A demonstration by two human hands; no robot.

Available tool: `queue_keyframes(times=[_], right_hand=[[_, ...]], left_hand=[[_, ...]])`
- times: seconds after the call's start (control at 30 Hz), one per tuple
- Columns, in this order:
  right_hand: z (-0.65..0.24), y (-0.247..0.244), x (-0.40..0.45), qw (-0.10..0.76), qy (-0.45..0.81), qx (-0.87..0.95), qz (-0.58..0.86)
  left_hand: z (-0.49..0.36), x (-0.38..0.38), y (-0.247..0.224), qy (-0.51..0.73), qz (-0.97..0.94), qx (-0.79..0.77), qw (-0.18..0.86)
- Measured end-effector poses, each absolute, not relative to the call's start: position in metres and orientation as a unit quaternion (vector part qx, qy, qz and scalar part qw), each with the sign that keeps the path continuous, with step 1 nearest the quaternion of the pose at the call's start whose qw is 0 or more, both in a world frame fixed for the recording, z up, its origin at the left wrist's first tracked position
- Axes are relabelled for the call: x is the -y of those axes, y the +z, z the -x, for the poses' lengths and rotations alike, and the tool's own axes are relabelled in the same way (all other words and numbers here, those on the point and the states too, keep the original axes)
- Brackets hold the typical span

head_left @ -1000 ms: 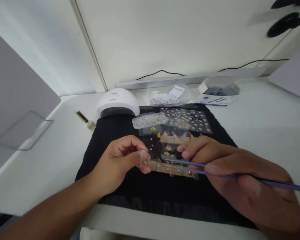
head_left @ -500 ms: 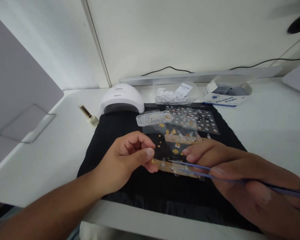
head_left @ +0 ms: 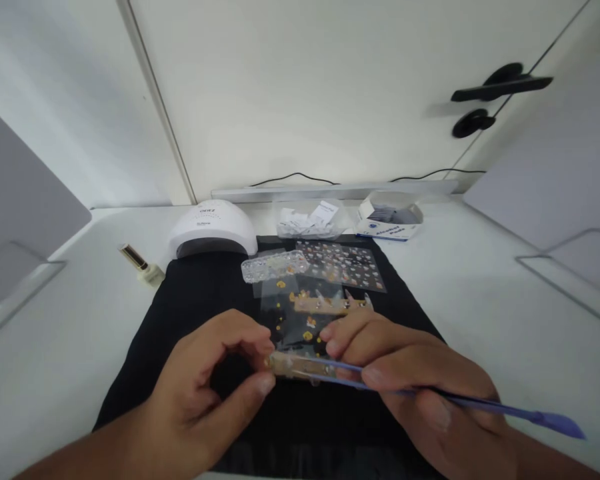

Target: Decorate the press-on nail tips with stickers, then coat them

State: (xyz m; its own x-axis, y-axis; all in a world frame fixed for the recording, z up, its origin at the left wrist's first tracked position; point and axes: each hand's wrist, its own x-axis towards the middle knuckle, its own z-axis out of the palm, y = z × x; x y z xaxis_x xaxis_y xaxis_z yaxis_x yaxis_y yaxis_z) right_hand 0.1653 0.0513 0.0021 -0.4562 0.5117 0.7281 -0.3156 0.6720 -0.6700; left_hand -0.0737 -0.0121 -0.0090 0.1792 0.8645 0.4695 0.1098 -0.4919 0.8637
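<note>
My left hand pinches the left end of a tan strip that carries clear nail tips, low over the black cloth. Blue-purple tweezers are held in my right hand, their points over that strip. A second tan strip with nail tips lies just beyond my right fingers. Under and behind the strips is a clear sticker sheet with yellow and orange designs. A clear case of small gems and a sheet of white patterned stickers lie further back.
A white nail lamp stands at the back left, with a gold-capped bottle beside the cloth. Along the back are a clear tray of white packets and an open box of alcohol pads. Black door handles show above.
The head view has shifted, so the items appear further left and lower. My left fingers have opened out somewhat around the strip's end. The tweezers remain in my right hand.
</note>
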Motion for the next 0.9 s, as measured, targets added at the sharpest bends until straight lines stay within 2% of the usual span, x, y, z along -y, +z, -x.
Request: queue_keyframes(times=[0.2,0.6,0.9], right_hand=[[-0.166,0.003,-0.052,0.515,0.406,0.752,0.069],[-0.159,-0.003,-0.055,0.541,0.447,0.710,0.056],[-0.159,-0.001,-0.067,0.536,0.487,0.687,0.054]], left_hand=[[0.073,0.009,-0.003,0.551,-0.698,-0.328,0.320],[0.074,0.010,-0.003,0.576,-0.642,-0.368,0.348],[0.077,0.001,-0.007,0.599,-0.650,-0.360,0.298]])
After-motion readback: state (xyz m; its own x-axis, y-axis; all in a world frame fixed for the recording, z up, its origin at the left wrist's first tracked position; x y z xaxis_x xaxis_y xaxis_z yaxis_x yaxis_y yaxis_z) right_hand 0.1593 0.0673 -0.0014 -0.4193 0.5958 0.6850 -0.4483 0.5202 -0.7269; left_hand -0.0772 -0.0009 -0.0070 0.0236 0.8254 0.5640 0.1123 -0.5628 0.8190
